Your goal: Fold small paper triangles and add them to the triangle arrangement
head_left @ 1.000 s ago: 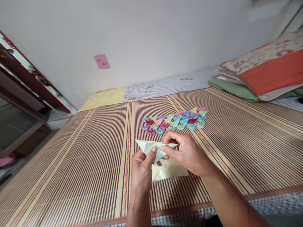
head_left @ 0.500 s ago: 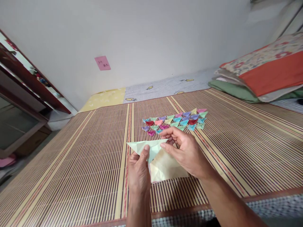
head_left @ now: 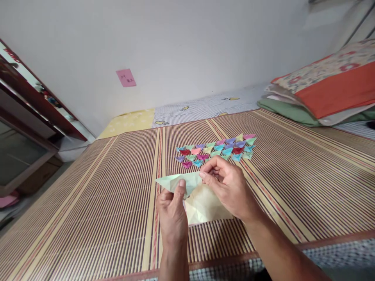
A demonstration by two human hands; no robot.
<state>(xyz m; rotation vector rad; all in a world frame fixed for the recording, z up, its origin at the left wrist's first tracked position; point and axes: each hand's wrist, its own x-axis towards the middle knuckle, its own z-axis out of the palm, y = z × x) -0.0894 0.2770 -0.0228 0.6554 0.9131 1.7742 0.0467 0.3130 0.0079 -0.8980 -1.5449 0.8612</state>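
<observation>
Striped mat (head_left: 111,203), spread before a pale wall (head_left: 205,47), carries a quiet display of paper folding. Folded pale green paper (head_left: 191,181) is held toward the mat's front edge, seemingly raised, its long side facing the wall. The left hand (head_left: 172,208) has its grip clamped on the paper, thumb across the near face, likely to stop the folds springing open. The right hand (head_left: 230,185) has thumb and finger pinched together at the right corner, apparently to steady that end. Just below lies a cream sheet (head_left: 209,207), its right side partly covered by the right hand. Toward the far edge, small paper pieces (head_left: 219,147) sit in close rows, perhaps to stay out of reach of the work; the right hand blocks part of the nearest row from where I stand. Beyond the far right corner, stacked bedding (head_left: 336,95) rises; a pink note (head_left: 126,78) marks the wall.
</observation>
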